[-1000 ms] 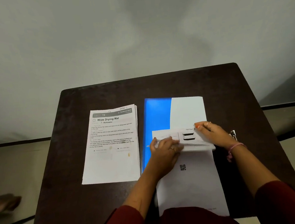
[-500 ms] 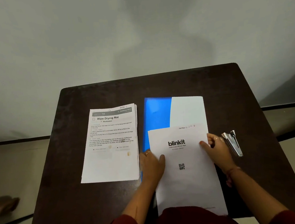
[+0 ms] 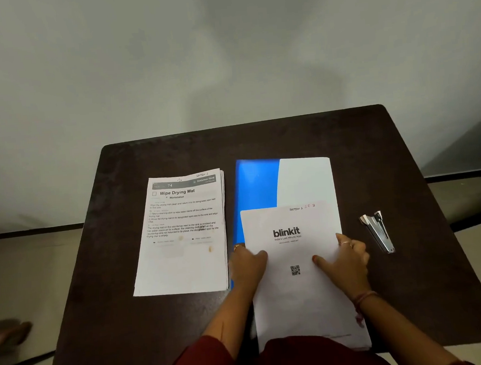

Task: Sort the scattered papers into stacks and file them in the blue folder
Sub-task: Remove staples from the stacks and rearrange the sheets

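Note:
The blue folder (image 3: 255,187) lies open in the middle of the dark table, a plain white sheet (image 3: 305,180) covering its right part. A white paper stack with "blinkit" printed on top (image 3: 294,302) lies over the folder's near half and reaches the table's front edge. My left hand (image 3: 247,264) holds the stack's left edge, thumb on top. My right hand (image 3: 343,257) holds the right edge, thumb pressed on the page near the QR code. A second stack headed "Wipe Drying Mat" (image 3: 181,236) lies to the left of the folder.
A metal stapler (image 3: 378,230) lies on the table (image 3: 259,143) to the right of the folder. A grey wall rises behind the table. A foot in a sandal (image 3: 6,334) shows on the floor at far left.
A folded-over page on the blinkit stack has been laid flat. Both hands moved from the stack's upper part down to its side edges, and the right thumb now presses on the page.

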### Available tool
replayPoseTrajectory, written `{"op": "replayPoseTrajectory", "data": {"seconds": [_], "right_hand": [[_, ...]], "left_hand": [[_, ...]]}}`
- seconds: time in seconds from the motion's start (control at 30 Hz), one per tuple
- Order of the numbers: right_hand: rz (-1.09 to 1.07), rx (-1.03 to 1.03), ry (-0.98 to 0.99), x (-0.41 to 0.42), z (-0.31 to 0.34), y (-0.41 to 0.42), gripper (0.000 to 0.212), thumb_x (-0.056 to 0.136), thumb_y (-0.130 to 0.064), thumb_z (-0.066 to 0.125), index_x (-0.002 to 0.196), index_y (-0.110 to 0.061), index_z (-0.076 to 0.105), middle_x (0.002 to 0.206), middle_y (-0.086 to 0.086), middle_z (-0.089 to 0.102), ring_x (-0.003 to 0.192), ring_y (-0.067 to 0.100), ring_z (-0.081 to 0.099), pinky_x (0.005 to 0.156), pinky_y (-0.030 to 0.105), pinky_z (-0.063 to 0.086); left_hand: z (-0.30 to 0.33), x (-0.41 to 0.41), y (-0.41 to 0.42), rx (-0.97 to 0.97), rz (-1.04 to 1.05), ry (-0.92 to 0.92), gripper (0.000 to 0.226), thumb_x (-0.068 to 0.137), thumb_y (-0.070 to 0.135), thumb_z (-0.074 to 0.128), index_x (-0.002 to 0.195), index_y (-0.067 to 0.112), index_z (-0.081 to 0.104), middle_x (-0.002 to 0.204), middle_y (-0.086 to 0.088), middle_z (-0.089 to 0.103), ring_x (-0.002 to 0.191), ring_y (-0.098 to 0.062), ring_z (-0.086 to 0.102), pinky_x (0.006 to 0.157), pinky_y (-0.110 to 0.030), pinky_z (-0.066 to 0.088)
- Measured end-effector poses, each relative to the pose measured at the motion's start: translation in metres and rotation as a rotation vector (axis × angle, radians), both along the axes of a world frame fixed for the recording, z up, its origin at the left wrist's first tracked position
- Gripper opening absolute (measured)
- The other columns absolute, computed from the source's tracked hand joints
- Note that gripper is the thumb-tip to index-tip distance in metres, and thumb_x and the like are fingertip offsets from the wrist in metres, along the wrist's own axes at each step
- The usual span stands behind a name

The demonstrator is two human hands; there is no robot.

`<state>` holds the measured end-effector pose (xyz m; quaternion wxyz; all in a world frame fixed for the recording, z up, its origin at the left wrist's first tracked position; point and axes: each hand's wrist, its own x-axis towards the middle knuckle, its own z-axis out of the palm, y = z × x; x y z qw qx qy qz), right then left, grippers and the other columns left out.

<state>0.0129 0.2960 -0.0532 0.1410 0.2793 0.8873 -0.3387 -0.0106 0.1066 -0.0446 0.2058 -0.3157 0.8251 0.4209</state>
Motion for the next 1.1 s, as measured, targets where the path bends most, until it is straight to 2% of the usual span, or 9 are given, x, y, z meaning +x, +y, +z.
{"op": "replayPoseTrajectory", "data": {"seconds": [0.1, 0.17, 0.33, 0.47, 0.63, 0.73, 0.87, 0.97, 1.1], "right_hand": [[0.001, 0.015, -0.016, -0.001, 0.001, 0.0, 0.08, 0.072, -0.029, 0.08, 0.139, -0.01, 0.039, 0.136, 0.017, 0.032, 0.126, 0.038, 0.03, 0.101, 0.043, 0.034], [0.018, 0.035, -0.042, -0.003, 0.001, -0.001, 0.082, 0.072, -0.03, 0.08, 0.139, -0.01, 0.038, 0.136, 0.017, 0.033, 0.126, 0.037, 0.031, 0.101, 0.042, 0.034], [0.036, 0.035, -0.049, -0.008, -0.001, -0.001, 0.085, 0.067, -0.029, 0.083, 0.136, -0.008, 0.039, 0.132, 0.019, 0.043, 0.125, 0.034, 0.033, 0.096, 0.035, 0.032], [0.022, -0.081, 0.078, -0.008, 0.007, -0.01, 0.082, 0.071, -0.015, 0.079, 0.138, 0.001, 0.035, 0.134, 0.013, 0.044, 0.122, 0.032, 0.046, 0.095, 0.028, 0.037], [-0.132, -0.315, 0.117, -0.002, 0.016, -0.017, 0.04, 0.08, -0.014, 0.07, 0.117, -0.007, 0.057, 0.106, 0.002, 0.062, 0.095, 0.02, 0.062, 0.077, 0.024, 0.044], [-0.131, -0.503, 0.143, -0.002, 0.024, -0.016, 0.022, 0.084, -0.007, 0.066, 0.106, -0.012, 0.063, 0.106, 0.008, 0.07, 0.087, 0.016, 0.067, 0.074, 0.026, 0.051], [-0.167, -0.771, 0.231, -0.005, 0.049, -0.018, 0.02, 0.087, 0.0, 0.063, 0.101, -0.013, 0.065, 0.101, 0.009, 0.071, 0.08, 0.017, 0.07, 0.074, 0.03, 0.058], [-0.186, -0.802, 0.317, -0.007, 0.061, -0.028, 0.023, 0.086, 0.0, 0.064, 0.109, -0.005, 0.064, 0.1, 0.007, 0.071, 0.082, 0.016, 0.07, 0.077, 0.027, 0.058], [-0.204, -0.804, 0.422, -0.014, 0.073, -0.041, 0.022, 0.088, -0.002, 0.062, 0.108, -0.01, 0.065, 0.102, 0.003, 0.072, 0.09, 0.016, 0.07, 0.082, 0.029, 0.056]], "left_hand": [[0.003, 0.0, 0.004, -0.041, -0.005, -0.052, 0.039, 0.081, 0.016, 0.058, 0.116, 0.004, 0.046, 0.114, -0.011, 0.056, 0.117, -0.033, 0.042, 0.096, -0.04, 0.038], [0.004, 0.002, 0.005, -0.006, -0.016, -0.045, 0.036, 0.081, 0.012, 0.057, 0.114, 0.005, 0.044, 0.114, -0.011, 0.055, 0.117, -0.033, 0.041, 0.1, -0.04, 0.037], [0.008, 0.013, 0.01, 0.075, 0.0, 0.085, 0.045, 0.077, 0.001, 0.056, 0.119, -0.001, 0.039, 0.114, -0.017, 0.058, 0.107, -0.036, 0.056, 0.088, -0.039, 0.049], [0.011, 0.021, 0.006, 0.212, 0.048, 0.153, 0.048, 0.078, -0.006, 0.055, 0.122, -0.003, 0.034, 0.111, -0.014, 0.058, 0.101, -0.03, 0.059, 0.081, -0.03, 0.048], [0.011, 0.019, -0.012, 0.383, 0.16, 0.162, 0.033, 0.077, -0.005, 0.058, 0.11, 0.001, 0.058, 0.098, -0.009, 0.069, 0.076, -0.017, 0.063, 0.06, -0.019, 0.051], [0.019, 0.017, -0.022, 0.416, 0.136, 0.186, 0.033, 0.077, 0.001, 0.064, 0.109, 0.007, 0.064, 0.1, -0.005, 0.07, 0.088, -0.02, 0.067, 0.074, -0.028, 0.056], [0.034, 0.006, -0.035, 0.406, 0.201, 0.252, 0.043, 0.073, 0.006, 0.072, 0.114, 0.008, 0.057, 0.103, -0.003, 0.068, 0.093, -0.02, 0.067, 0.088, -0.038, 0.055], [0.046, -0.003, -0.045, 0.391, 0.108, 0.283, 0.037, 0.074, 0.011, 0.073, 0.11, 0.011, 0.062, 0.102, -0.002, 0.07, 0.093, -0.021, 0.067, 0.088, -0.041, 0.055], [0.061, -0.016, -0.058, 0.317, -0.039, 0.295, 0.045, 0.075, 0.014, 0.071, 0.118, 0.013, 0.06, 0.112, -0.004, 0.067, 0.1, -0.024, 0.064, 0.091, -0.04, 0.053]]}}
